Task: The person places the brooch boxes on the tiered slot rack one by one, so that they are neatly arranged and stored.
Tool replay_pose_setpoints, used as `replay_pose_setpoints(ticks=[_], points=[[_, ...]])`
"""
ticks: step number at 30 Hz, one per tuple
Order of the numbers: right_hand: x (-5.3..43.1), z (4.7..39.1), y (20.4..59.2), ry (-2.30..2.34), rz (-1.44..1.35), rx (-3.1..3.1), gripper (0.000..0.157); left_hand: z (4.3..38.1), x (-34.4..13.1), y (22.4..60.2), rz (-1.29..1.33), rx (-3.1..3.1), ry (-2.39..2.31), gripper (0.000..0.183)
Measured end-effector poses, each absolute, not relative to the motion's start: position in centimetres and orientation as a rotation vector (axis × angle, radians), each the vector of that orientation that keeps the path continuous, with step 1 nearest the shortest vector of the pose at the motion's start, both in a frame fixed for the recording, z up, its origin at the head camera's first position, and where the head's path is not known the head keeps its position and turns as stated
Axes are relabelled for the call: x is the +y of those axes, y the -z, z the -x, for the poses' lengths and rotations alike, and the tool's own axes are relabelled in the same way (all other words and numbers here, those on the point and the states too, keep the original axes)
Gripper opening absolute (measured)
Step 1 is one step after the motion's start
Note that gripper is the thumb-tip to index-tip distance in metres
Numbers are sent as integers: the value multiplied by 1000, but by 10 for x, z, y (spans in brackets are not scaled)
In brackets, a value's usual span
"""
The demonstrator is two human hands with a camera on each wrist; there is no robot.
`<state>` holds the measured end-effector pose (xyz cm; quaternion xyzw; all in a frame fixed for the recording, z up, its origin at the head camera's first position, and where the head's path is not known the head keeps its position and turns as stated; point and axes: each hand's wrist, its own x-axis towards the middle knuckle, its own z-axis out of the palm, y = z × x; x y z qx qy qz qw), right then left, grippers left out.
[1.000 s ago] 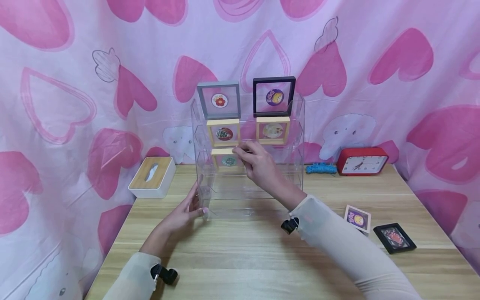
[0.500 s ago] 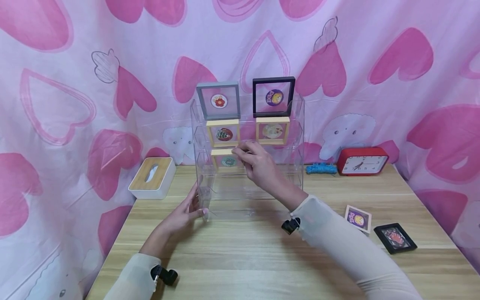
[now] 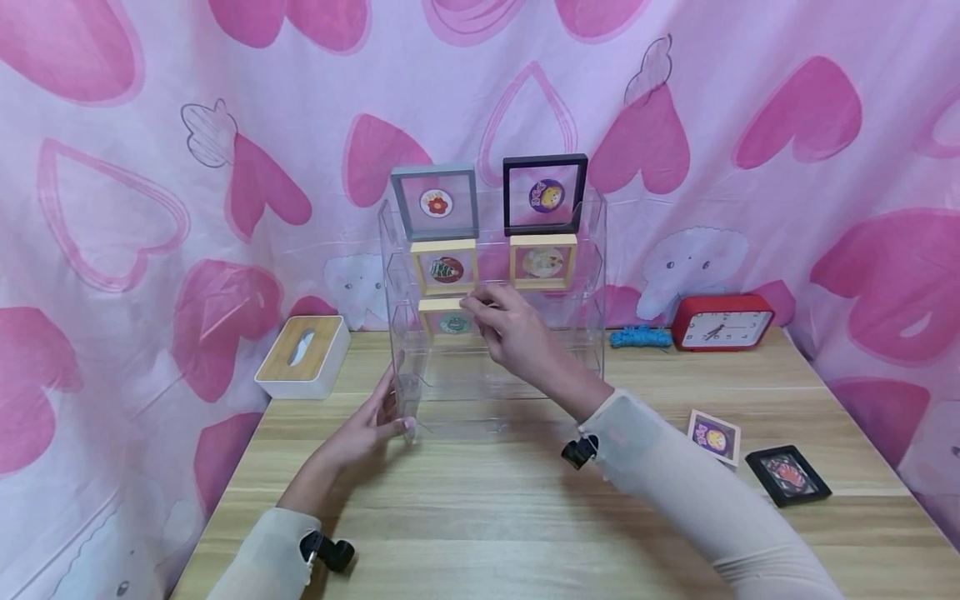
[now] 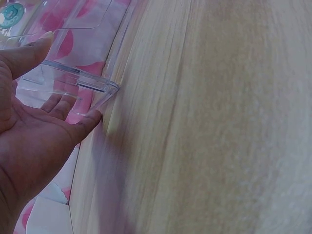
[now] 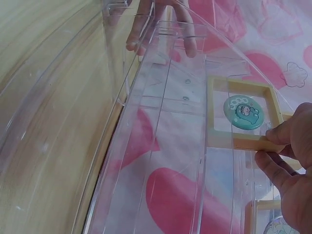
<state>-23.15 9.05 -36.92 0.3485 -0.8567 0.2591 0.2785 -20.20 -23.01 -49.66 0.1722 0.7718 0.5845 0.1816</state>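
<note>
Yellow frame (image 5: 226, 139), one corner covered, sits pinched in right fingers (image 5: 275, 170); left fingers (image 4: 88, 125), apart, touch clear stand (image 3: 495, 375).

On the red rectangular clock (image 3: 723, 323) with white face, the numbers 3 and 8 can be read. The round teal badge (image 5: 243, 112) inside the pale yellow square frame (image 5: 222, 140) carries whitish letters, too unclear for reading.
</note>
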Motion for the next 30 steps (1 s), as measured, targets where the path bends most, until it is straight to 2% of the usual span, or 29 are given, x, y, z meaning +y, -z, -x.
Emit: replay_pose_setpoints(ticks=[9,21,30], points=[[89,232,370,-699,-931,-2308,35,202,-230,497,-503,2185,-1650,110],[92,232,370,-707,-958,-2247,45,202,-229,497,-513,2190,-1652,110],[105,228,367,-727,-956,-2237,45,202,-229,497,-535,2183,-1657,111]])
